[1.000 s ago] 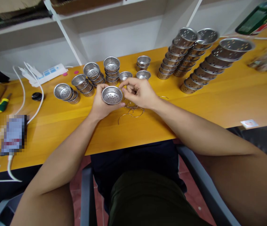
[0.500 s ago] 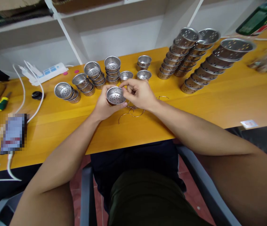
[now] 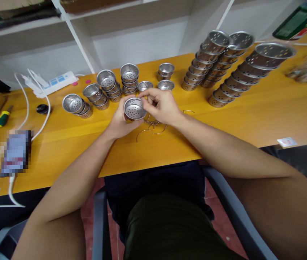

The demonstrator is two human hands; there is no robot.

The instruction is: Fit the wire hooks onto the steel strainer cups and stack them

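Note:
A small perforated metal strainer cup (image 3: 135, 109) tilts its open mouth toward me. Wrapped around its left side and underside, my left hand (image 3: 120, 121) holds it above the table. My right hand (image 3: 160, 104) is at the cup's right rim, thumb and forefinger pinched together there; whatever lies between those fingertips is hidden or too small to make out. Thin curved metal wires (image 3: 153, 126) lie in a loose tangle on the table just below the right hand. Behind the hands stands a single strainer cup (image 3: 145, 86).
Short stacks of strainer cups (image 3: 106, 81) line the back left. Tall leaning stacks (image 3: 233, 85) rise at the right. On the left are a phone (image 3: 15, 153) with white cables, a power strip (image 3: 54, 85) and a screwdriver (image 3: 2, 118). White shelving (image 3: 139, 43) borders the table's back.
The held cup has shifted slightly right and up, tilting a little. My right fingers stay at its rim, and the things on the table have not moved.

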